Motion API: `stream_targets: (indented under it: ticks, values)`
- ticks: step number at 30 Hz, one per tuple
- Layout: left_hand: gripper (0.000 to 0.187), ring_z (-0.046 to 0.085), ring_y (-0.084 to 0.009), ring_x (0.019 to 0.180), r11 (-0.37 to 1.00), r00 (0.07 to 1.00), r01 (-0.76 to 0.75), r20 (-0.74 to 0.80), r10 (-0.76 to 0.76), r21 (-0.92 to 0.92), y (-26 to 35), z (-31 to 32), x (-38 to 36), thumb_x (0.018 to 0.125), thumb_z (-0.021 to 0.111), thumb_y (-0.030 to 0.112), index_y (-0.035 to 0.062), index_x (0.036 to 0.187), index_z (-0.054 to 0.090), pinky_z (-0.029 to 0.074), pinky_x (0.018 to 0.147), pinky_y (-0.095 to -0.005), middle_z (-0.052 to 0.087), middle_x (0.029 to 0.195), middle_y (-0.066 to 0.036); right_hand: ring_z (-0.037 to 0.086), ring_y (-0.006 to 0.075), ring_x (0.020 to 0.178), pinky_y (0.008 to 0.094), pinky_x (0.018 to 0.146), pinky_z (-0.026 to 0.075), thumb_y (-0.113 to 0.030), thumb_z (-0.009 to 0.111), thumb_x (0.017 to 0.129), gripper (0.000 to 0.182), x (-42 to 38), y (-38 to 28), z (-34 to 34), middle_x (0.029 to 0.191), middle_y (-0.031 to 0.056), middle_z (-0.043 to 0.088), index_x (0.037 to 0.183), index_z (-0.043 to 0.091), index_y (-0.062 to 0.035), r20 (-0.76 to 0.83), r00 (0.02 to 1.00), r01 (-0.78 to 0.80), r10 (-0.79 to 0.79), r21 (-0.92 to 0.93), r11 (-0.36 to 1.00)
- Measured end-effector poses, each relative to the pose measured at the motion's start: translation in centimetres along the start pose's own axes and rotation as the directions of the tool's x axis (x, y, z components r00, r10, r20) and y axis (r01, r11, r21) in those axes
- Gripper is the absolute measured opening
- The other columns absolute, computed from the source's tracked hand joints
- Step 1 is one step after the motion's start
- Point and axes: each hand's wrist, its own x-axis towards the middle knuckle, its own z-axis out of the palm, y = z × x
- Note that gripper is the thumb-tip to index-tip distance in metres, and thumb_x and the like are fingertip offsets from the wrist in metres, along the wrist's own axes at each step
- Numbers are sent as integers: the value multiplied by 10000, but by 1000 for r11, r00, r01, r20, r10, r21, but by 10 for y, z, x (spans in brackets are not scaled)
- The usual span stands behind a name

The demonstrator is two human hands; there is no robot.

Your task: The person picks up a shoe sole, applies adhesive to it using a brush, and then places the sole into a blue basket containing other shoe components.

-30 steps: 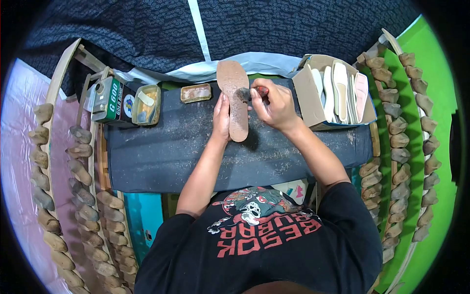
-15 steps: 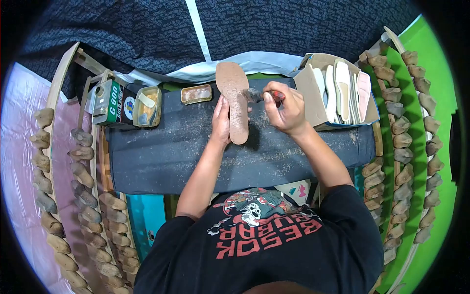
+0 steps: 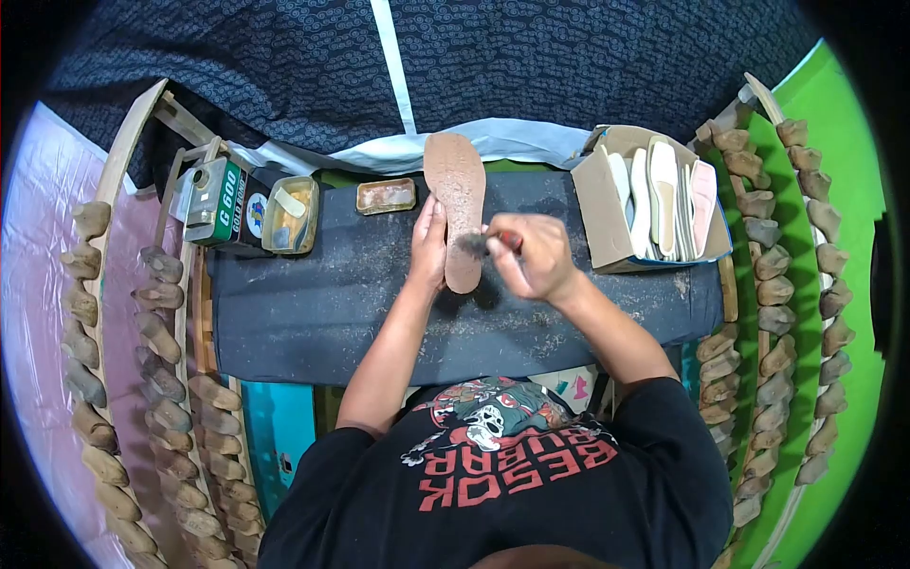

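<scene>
A tan shoe sole (image 3: 456, 180) with a rough, speckled surface stands lengthwise over the dark cloth. Its left edge lies in my left hand (image 3: 430, 242), thumb on the near face and the other fingers mostly hidden behind. In my right hand (image 3: 536, 254), closed in a fist, is a small brush (image 3: 471, 246) with a red handle. The brush's dark grey tip touches or nearly touches the sole's narrower lower part; the exact contact cannot be made out.
A dark cloth-covered table (image 3: 313, 322) carries scattered crumbs. To the left stand a green-and-white glue can (image 3: 216, 201) and a plastic tub (image 3: 290, 216); a shallow tray (image 3: 386, 196) lies behind. A cardboard box (image 3: 607, 213) holds several insoles. Racks of shoe lasts (image 3: 770, 289) flank both sides.
The brush in my right hand has gone from the sole's middle down towards its lower end. My left hand keeps its hold. The whole view has shifted slightly.
</scene>
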Motion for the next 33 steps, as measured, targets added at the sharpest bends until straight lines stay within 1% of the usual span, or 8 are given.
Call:
stream_targets:
  ticks: [6, 9, 14, 20, 23, 26, 29, 33]
  values:
    - [476, 717, -238, 956, 999, 991, 44, 126, -45, 9, 7, 9, -7, 1115, 394, 361, 46, 1471, 404, 609, 810, -365, 650, 1256, -131, 593, 253, 518, 361, 512, 470, -8, 633, 882, 91, 17, 24, -5, 668, 83, 597, 969, 609, -6, -103, 993, -59, 51, -80, 995]
    - [523, 736, -266, 890, 986, 984, -165, -63, 167, 35, 2, 10, 5, 1104, 423, 384, 38, 1494, 373, 620, 776, -371, 665, 1205, -143, 603, 266, 531, 375, 522, 489, -1, 649, 856, 116, 9, 14, -2, 735, 110, 629, 962, 604, 2, -6, 999, 51, -52, -74, 996]
    - [529, 737, -275, 884, 998, 995, -57, 77, 56, 5, 10, -10, 5, 1106, 418, 376, 36, 1507, 358, 627, 783, -387, 638, 1264, -136, 629, 268, 553, 366, 535, 515, -7, 662, 827, 125, -3, -2, 6, 747, 93, 636, 942, 616, 8, 12, 996, 92, -94, 85, 992]
    - [516, 718, -246, 971, 999, 996, -49, 72, 48, 16, 11, 18, -1, 1108, 422, 361, 45, 1511, 363, 623, 810, -381, 637, 1263, -134, 594, 247, 533, 364, 519, 471, 10, 631, 862, 102, 16, 19, -9, 710, 102, 614, 962, 618, 1, -111, 992, -75, 67, -73, 994]
    - [506, 700, -226, 1026, 994, 994, -89, 76, 84, 58, 6, 17, 5, 1110, 419, 351, 49, 1512, 366, 617, 839, -379, 634, 1269, -128, 599, 265, 540, 372, 533, 489, -5, 652, 852, 118, 15, 15, -7, 706, 94, 613, 966, 620, -1, -99, 995, 16, -23, -73, 997]
    - [501, 723, -232, 968, 969, 974, -214, -47, 221, 122, 1, 6, 20, 1107, 419, 368, 56, 1497, 378, 635, 772, -370, 648, 1231, -137, 622, 271, 556, 374, 544, 513, -8, 666, 829, 124, 5, -1, -4, 716, 104, 617, 942, 619, 11, 6, 997, 75, -75, -25, 997]
    - [491, 745, -275, 857, 996, 997, -70, 32, 69, 47, 23, 11, 16, 1110, 409, 362, 72, 1504, 367, 642, 750, -382, 670, 1177, -146, 622, 273, 556, 368, 545, 514, -11, 668, 827, 116, -1, -7, -3, 735, 110, 631, 931, 621, 11, 20, 996, 88, -89, 38, 995]
    - [501, 742, -235, 858, 996, 995, -91, 31, 90, 11, 26, 17, 16, 1100, 417, 401, 78, 1483, 386, 645, 641, -352, 667, 1158, -136, 674, 293, 611, 377, 592, 550, -53, 674, 853, 152, 8, -1, -9, 746, 121, 661, 987, 628, 4, -59, 996, 62, -61, 9, 998]
